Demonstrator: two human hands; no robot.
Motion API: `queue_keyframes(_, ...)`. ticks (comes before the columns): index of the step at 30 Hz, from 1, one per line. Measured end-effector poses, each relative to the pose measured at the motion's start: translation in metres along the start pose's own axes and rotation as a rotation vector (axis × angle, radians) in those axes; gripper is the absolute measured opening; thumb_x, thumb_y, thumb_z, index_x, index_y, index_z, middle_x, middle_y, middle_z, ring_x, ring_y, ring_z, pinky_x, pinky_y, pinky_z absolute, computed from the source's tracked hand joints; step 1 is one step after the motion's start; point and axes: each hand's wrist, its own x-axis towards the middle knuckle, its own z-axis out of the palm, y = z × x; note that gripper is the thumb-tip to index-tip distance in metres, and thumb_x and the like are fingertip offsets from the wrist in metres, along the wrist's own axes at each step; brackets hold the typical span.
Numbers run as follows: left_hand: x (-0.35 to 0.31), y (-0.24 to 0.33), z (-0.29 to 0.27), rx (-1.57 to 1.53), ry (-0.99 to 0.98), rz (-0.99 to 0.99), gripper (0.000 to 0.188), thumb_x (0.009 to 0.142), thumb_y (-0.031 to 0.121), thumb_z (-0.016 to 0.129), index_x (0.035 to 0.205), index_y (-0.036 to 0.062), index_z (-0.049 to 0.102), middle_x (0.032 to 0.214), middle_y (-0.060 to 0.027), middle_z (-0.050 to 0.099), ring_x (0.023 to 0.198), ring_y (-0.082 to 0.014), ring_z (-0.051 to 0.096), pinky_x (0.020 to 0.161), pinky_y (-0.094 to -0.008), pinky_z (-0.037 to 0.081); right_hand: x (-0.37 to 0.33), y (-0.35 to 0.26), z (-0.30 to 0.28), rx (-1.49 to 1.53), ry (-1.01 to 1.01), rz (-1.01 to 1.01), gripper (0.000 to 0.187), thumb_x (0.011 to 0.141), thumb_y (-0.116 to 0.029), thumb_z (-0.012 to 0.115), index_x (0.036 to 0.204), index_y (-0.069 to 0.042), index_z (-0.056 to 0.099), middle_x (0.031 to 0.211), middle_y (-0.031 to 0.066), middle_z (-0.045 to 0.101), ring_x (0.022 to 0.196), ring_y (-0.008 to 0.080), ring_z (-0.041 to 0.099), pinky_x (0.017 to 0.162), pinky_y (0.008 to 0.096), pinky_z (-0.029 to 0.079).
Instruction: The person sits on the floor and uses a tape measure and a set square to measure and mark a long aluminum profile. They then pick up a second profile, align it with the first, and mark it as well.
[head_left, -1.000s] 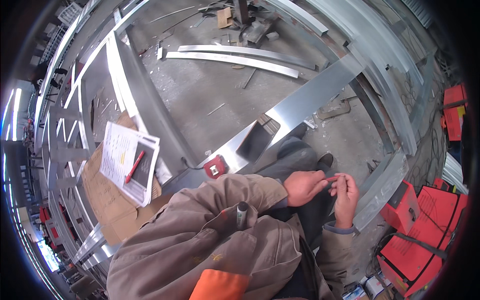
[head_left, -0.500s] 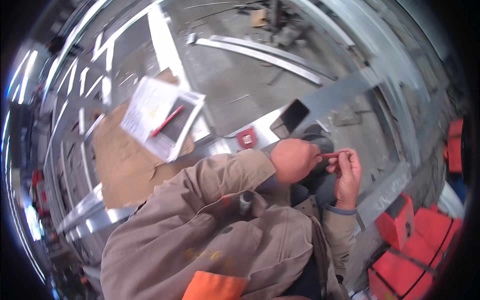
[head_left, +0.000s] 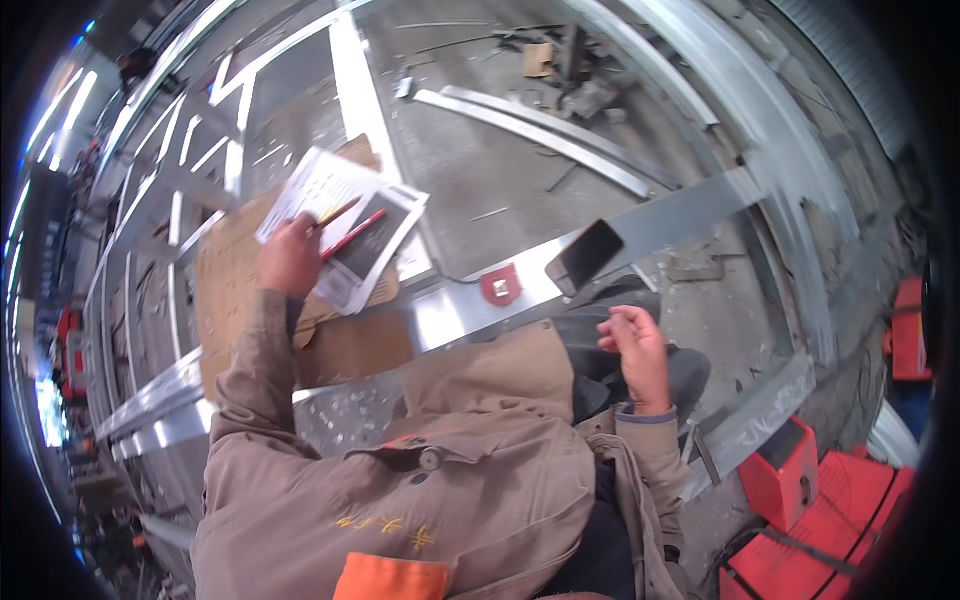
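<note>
My left hand (head_left: 289, 258) is closed round a slender pencil-like stick (head_left: 340, 211), whose far end points up and right over the printed papers (head_left: 325, 185). A red pen (head_left: 353, 235) lies on those papers just beside it. The papers rest on a brown cardboard sheet (head_left: 235, 270). Over my lap, to the right, my right hand (head_left: 640, 355) is raised with its fingers curled in; anything inside them is hidden. Between the hands, on the steel beam (head_left: 440, 313), lie a red tape measure (head_left: 501, 286) and a black phone (head_left: 590, 254).
Welded steel frames (head_left: 355, 90) surround me. Two loose metal strips (head_left: 530, 122) lie on the floor ahead, with scrap (head_left: 595, 95) beyond. Red boxes (head_left: 810, 520) stand at the lower right, near another beam (head_left: 770, 415).
My hands were together over my lap, holding a thin reddish stick. The left has swung left to the papers with a stick in it; the right has moved slightly left and down.
</note>
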Motion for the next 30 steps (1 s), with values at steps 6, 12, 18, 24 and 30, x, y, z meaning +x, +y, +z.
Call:
queue_keyframes(6, 0.005, 0.019, -0.013, 0.119, 0.058, 0.127, 0.029, 0.102, 0.023, 0.075, 0.126, 0.0049, 0.078, 0.12, -0.021, 0.078, 0.111, -0.0421, 0.074, 0.097, -0.0515, 0.059, -0.01, 0.001, -0.022, -0.021, 0.127, -0.014, 0.034, 0.114, -0.035, 0.073, 0.129, -0.005, 0.071, 0.106, 0.0058, 0.079, 0.085, 0.0105, 0.071, 0.08, 0.0265, 0.058)
queue_keyframes(12, -0.028, 0.219, -0.04, -0.535, 0.189, 0.506, 0.031, 0.095, 0.023, 0.083, 0.12, 0.0038, 0.078, 0.115, -0.018, 0.078, 0.107, -0.0397, 0.075, 0.097, -0.0503, 0.058, -0.016, -0.004, -0.028, -0.035, 0.231, -0.028, 0.034, 0.114, -0.034, 0.072, 0.129, -0.004, 0.071, 0.105, 0.0066, 0.079, 0.086, 0.0109, 0.072, 0.079, 0.0265, 0.058)
queue_keyframes(18, -0.07, 0.345, 0.045, -0.662, -0.223, 0.864, 0.033, 0.093, 0.034, 0.083, 0.109, 0.0057, 0.079, 0.105, -0.0148, 0.078, 0.103, -0.0379, 0.075, 0.092, -0.0504, 0.057, -0.034, -0.008, -0.046, -0.079, 0.388, -0.061, 0.032, 0.113, -0.033, 0.072, 0.128, -0.004, 0.072, 0.105, 0.0064, 0.079, 0.086, 0.011, 0.072, 0.079, 0.0271, 0.059)
queue_keyframes(24, -0.073, 0.405, 0.095, -0.628, -0.344, 0.957, 0.037, 0.095, 0.042, 0.078, 0.099, 0.0058, 0.079, 0.098, -0.017, 0.078, 0.099, -0.0387, 0.077, 0.089, -0.0533, 0.058, -0.068, -0.004, -0.111, -0.249, 0.642, -0.057, 0.026, 0.112, -0.025, 0.072, 0.12, 0.0, 0.071, 0.101, 0.0056, 0.077, 0.085, 0.0119, 0.069, 0.08, 0.0291, 0.058)
queue_keyframes(30, -0.06, 0.476, 0.169, -0.578, -0.47, 0.869, 0.04, 0.094, 0.043, 0.079, 0.1, 0.0038, 0.079, 0.105, -0.0217, 0.078, 0.105, -0.0413, 0.075, 0.095, -0.055, 0.057, -0.001, -0.059, -0.178, -0.624, 0.653, -0.119, 0.035, 0.107, -0.031, 0.078, 0.119, 0.002, 0.072, 0.103, 0.0087, 0.079, 0.095, 0.0159, 0.074, 0.084, 0.0336, 0.057)
